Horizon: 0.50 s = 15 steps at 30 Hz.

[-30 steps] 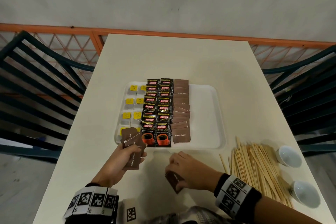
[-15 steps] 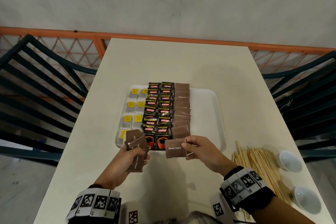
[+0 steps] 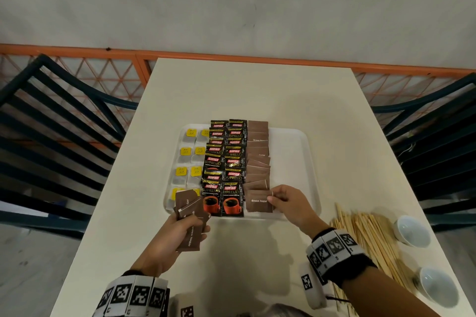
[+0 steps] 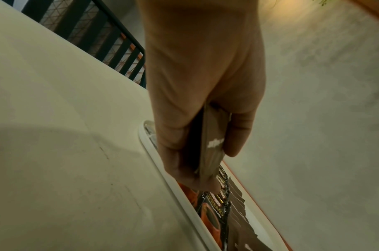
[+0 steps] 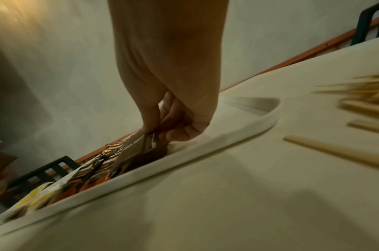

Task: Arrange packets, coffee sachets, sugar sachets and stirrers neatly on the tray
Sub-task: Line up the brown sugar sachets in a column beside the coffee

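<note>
A white tray [image 3: 293,152] holds yellow-tagged tea bags [image 3: 191,152] on its left, two columns of black coffee sachets [image 3: 224,162] in the middle, and a column of brown sugar sachets [image 3: 257,157] beside them. My right hand [image 3: 286,201] pinches one brown sugar sachet [image 3: 258,204] by its right edge at the near end of that column, low over the tray [image 5: 238,134]. My left hand [image 3: 180,234] grips a small stack of brown sugar sachets [image 3: 189,210] just in front of the tray's near left corner; the same stack [image 4: 212,147] shows edge-on in the left wrist view.
A pile of wooden stirrers [image 3: 368,237] lies on the table [image 3: 252,95] to the right of the tray. Two white cups [image 3: 412,231] stand at the table's right edge. Dark slatted chairs [image 3: 51,131] flank the table on both sides.
My right hand has picked a brown sugar sachet off the table near me and carried it forward to the near end of the sugar column. The left hand has stayed put with its stack.
</note>
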Each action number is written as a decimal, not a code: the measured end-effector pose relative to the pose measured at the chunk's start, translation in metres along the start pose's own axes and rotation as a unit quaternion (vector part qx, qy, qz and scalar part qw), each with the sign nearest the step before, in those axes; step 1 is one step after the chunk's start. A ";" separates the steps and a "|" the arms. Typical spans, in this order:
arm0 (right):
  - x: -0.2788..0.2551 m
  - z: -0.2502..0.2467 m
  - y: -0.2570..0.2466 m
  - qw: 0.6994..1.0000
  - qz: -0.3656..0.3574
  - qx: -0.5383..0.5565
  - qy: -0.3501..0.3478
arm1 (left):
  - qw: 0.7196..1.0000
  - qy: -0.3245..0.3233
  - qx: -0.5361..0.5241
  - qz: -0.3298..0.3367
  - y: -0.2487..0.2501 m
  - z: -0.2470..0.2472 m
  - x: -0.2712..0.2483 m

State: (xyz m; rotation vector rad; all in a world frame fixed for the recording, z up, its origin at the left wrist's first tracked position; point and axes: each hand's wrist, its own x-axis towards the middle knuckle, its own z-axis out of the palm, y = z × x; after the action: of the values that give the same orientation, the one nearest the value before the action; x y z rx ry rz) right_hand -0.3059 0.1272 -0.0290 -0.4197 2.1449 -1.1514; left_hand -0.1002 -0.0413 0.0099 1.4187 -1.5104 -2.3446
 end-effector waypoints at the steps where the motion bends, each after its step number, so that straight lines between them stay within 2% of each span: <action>1: 0.001 0.003 0.000 1.000 -0.005 -0.024 -0.002 | 1.000 -0.002 0.003 -0.001 0.000 0.000 0.000; 4: 0.000 0.011 -0.001 0.997 -0.029 -0.077 0.000 | 1.000 -0.015 0.014 -0.005 -0.001 0.001 -0.001; 9: -0.004 0.014 -0.002 0.993 -0.048 -0.103 0.032 | 0.999 -0.047 0.005 -0.013 -0.001 0.003 -0.002; 13: -0.009 0.013 -0.013 0.987 -0.075 -0.123 0.069 | 0.997 -0.059 -0.043 0.015 0.000 0.007 0.000; 15: -0.016 0.014 -0.024 0.986 -0.098 -0.124 0.058 | 0.996 -0.061 -0.059 0.026 0.000 0.011 0.001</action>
State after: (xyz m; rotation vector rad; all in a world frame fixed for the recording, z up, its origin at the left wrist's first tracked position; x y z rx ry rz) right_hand -0.2852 0.1140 -0.0079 -0.7040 2.4024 -1.0374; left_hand -0.1083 -0.0341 0.0108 1.2162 -1.3907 -2.4848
